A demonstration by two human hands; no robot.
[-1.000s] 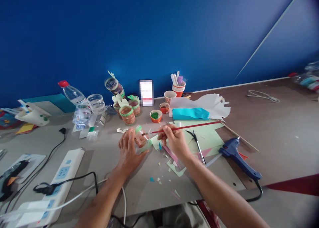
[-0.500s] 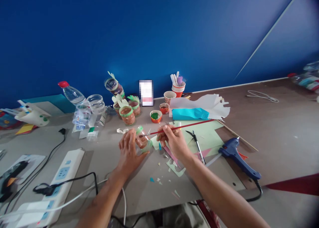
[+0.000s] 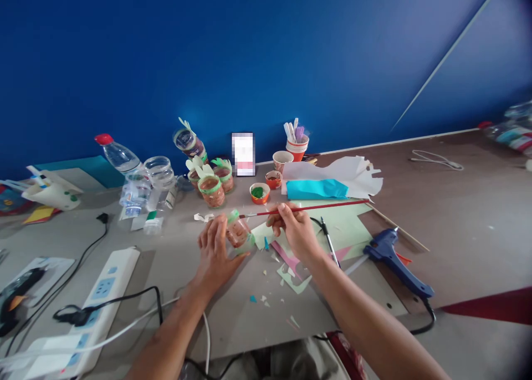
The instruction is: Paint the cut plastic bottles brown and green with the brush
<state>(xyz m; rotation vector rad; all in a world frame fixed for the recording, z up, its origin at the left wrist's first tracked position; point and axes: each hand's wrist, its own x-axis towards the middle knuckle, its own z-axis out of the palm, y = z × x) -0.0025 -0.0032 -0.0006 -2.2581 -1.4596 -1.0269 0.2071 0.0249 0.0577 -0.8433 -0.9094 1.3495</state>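
One clear cup (image 3: 238, 235), tilted at frame centre, sits in the left hand's (image 3: 215, 250) grip; the right hand (image 3: 293, 230) pinches a red brush (image 3: 324, 206), tip beside the cup's green end.

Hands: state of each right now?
Left hand: closed around the green-and-brown cup.
Right hand: closed on the red paintbrush.

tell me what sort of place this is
Most likely a craft desk, though whose or where I can't tell: a brush in the right hand, what looks like green paint in a cup, and a glue gun.
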